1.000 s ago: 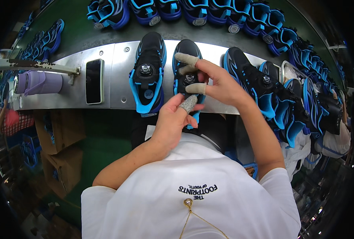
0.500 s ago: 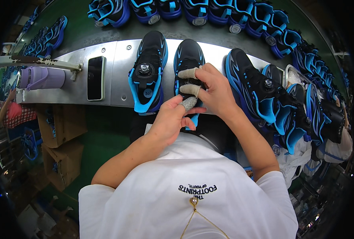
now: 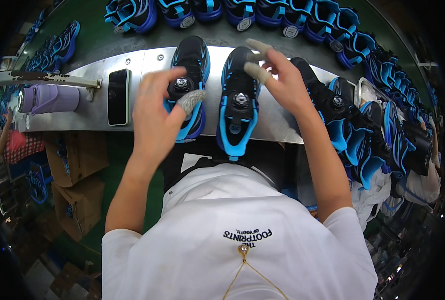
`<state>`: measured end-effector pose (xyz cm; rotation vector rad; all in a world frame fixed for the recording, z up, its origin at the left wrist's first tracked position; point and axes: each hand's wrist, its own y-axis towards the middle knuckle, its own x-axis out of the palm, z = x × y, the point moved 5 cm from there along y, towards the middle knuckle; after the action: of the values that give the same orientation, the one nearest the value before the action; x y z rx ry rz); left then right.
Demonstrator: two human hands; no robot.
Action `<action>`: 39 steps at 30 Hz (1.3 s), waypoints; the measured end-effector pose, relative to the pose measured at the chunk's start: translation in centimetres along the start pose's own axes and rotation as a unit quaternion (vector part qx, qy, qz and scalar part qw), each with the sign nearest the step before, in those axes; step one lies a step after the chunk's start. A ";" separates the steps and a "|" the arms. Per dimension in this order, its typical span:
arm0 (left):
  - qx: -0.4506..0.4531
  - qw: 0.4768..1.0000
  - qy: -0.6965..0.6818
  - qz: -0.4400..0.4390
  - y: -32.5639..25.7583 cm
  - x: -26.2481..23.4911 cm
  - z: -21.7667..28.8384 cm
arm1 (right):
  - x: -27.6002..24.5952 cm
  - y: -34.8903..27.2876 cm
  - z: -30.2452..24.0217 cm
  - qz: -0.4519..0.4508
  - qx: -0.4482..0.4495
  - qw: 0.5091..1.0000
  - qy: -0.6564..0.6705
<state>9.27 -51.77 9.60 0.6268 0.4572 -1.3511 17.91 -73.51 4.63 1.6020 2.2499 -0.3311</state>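
Two black sneakers with blue trim and a round dial on the tongue lie side by side on the metal bench, toes pointing away from me. Over the left sneaker [image 3: 192, 52] is my left hand [image 3: 155, 112], fingers apart and slightly blurred, with a grey knitted cover on the thumb. It hides part of that shoe's side; whether it touches is unclear. The middle sneaker [image 3: 238, 120] lies free of both hands, its dial in plain sight. My right hand [image 3: 285, 85] hovers by its toe with spread fingers, two in beige covers, holding nothing.
More matching sneakers [image 3: 332, 107] crowd the right side beside a metal tray [image 3: 366, 87]. A row of sneakers [image 3: 240, 12] lines the green surface behind. At left are a phone [image 3: 118, 97], a purple bottle [image 3: 52, 99], a metal bar [image 3: 47, 76] and cardboard boxes [image 3: 85, 155].
Both hands have come off the middle sneaker. My left hand has moved left to the left sneaker, and my right hand has moved forward and right, near the middle sneaker's toe.
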 end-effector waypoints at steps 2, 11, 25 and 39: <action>0.053 0.995 0.070 0.045 2.0 -0.3 -0.7 | 1.0 2.7 0.2 0.017 -0.026 0.999 -0.011; 0.048 0.988 0.088 -0.118 3.3 0.6 -4.0 | 9.9 11.5 2.0 -0.090 -0.117 0.979 -0.140; 0.011 0.963 -0.134 -0.234 3.1 0.3 -5.2 | 12.5 12.8 2.1 -0.136 -0.097 0.970 -0.178; 0.114 0.991 -0.012 -0.067 3.0 0.0 -5.5 | 12.1 12.5 1.9 -0.135 -0.108 0.972 -0.160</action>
<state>12.47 -47.86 5.89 0.7782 0.3329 -1.5514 26.41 -59.75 -1.95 1.0524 2.1635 -0.3688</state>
